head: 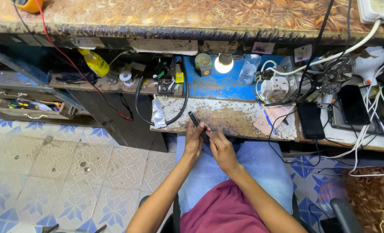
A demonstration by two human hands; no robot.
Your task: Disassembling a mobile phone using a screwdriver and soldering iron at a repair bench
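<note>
Far left: yellow bottle (96, 63) lies on the lower shelf; white tube (158, 114) rests on the worn bench (226, 118). Centre: left hand (194, 140) and right hand (221, 149) both closed around 1 slim black device (197, 121), held over the lap at the bench edge, its tip angled up-left. No parts visibly removed; work appears early. Right: lit bulb (224, 64), 2 dark phones (310, 120).

A lit bulb (224, 64) is glowing at the worn workbench's (226, 118) back edge; blue-patterned floor tiles (62, 172) are spreading, perhaps dusty, lower left.
</note>
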